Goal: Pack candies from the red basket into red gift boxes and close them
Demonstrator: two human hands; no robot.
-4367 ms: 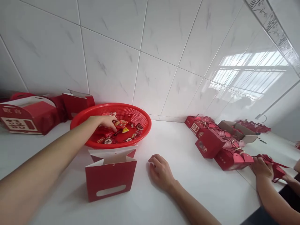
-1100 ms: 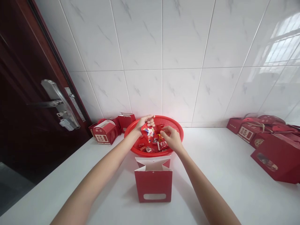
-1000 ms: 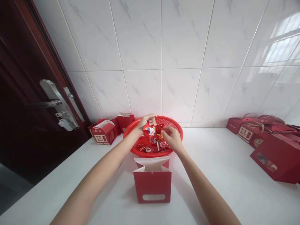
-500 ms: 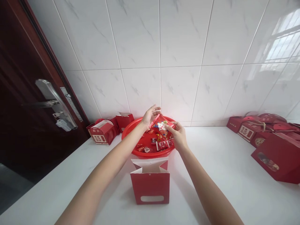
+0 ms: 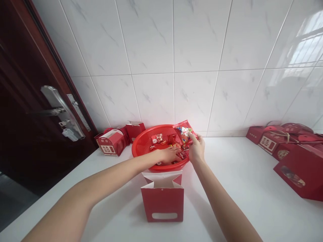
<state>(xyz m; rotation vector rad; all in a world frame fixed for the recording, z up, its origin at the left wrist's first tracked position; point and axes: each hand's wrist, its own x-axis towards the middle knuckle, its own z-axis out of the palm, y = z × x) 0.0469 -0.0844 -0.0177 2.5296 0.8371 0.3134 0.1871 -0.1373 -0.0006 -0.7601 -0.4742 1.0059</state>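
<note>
The right hand [image 5: 197, 146] pinches a red printed packet [image 5: 183, 130] by its lower edge, above the right rim of the red basket [image 5: 137, 144]. The left hand [image 5: 170, 155] reaches in among the wrapped sweets [image 5: 159, 138]; whether it grips one cannot be told. A light fingertip pick should serve best here, with the packet kept aside, clear of the reaching fingers, and the forearm clear of the open red box [image 5: 162, 202] standing upright just in front.
</note>
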